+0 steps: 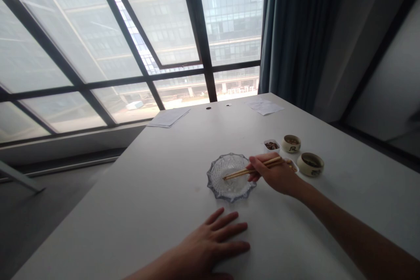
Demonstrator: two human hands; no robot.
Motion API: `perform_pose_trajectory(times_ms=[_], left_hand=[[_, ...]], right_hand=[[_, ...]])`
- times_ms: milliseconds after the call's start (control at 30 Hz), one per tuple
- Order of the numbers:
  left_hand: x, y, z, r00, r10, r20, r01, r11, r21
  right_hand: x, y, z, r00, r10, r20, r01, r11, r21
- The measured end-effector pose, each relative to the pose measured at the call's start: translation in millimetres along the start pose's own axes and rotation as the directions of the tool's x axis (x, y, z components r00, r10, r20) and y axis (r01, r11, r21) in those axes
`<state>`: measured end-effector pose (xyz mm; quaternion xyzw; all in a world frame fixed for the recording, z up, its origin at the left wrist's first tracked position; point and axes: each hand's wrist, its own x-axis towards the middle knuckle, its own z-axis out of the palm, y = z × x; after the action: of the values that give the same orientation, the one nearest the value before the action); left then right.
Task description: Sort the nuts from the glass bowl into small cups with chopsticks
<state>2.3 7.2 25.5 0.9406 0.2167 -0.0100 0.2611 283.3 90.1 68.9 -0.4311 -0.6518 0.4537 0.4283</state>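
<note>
My right hand (274, 173) is closed around a pair of wooden chopsticks (239, 173), which point left over a clear glass bowl (213, 188) with a scalloped rim. The chopstick tips are close together above the middle of the bowl; whether they pinch something small I cannot make out. My left hand (216, 238) lies on the white table in front of the bowl, fingers spread, holding nothing. Just beyond my right hand stands a small white dish (271, 146) of dark brown pieces. Another white dish (294, 164) with tan pieces is partly hidden behind that hand.
Two cream ceramic bowls with dark characters, a farther one (291, 144) and a nearer one (310, 165), stand to the right with contents inside. Paper sheets lie at the table's far left (169, 118) and far right (265, 106). Windows and a dark curtain (295, 30) rise behind.
</note>
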Motion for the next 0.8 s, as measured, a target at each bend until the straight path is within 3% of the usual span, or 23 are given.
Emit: perform_pose_trajectory(times_ms=[100, 200, 300, 400, 500, 633, 800], left_hand=[[0.0, -0.1, 0.4, 1.0, -0.004, 0.004, 0.005, 1.0, -0.006], [0.4, 0.8, -0.9, 0.999, -0.019, 0.028, 0.02, 1.0, -0.005], [0.5, 1.2, -1.6, 1.0, -0.012, 0.02, 0.012, 1.0, -0.002], [0.3, 1.2, -1.4, 1.0, -0.004, 0.009, 0.004, 1.0, 0.002], [0.4, 2.2, -1.7, 1.0, -0.013, 0.015, 0.013, 1.0, 0.016], [0.9, 3.3, -1.9, 0.999, -0.032, 0.038, 0.03, 0.999, 0.042], [1.1, 0.9, -0.3, 0.999, -0.02, 0.026, 0.019, 0.999, 0.043]], right_hand=[[6.2, -6.3, -22.0, 0.973, -0.097, -0.208, 0.089, 0.995, -0.048], [12.8, -11.7, -52.8, 0.868, -0.147, -0.473, 0.106, 0.988, -0.112], [17.4, -13.1, -80.7, 0.779, -0.158, -0.607, 0.071, 0.984, -0.166], [19.0, -11.7, -95.4, 0.737, -0.168, -0.655, 0.025, 0.975, -0.221], [18.8, -9.4, -96.9, 0.751, -0.157, -0.642, 0.025, 0.977, -0.21], [26.4, -0.8, -93.4, 0.805, -0.137, -0.577, 0.078, 0.989, -0.126], [71.0, 21.0, -93.2, 0.821, -0.036, -0.569, 0.016, 0.999, -0.04]])
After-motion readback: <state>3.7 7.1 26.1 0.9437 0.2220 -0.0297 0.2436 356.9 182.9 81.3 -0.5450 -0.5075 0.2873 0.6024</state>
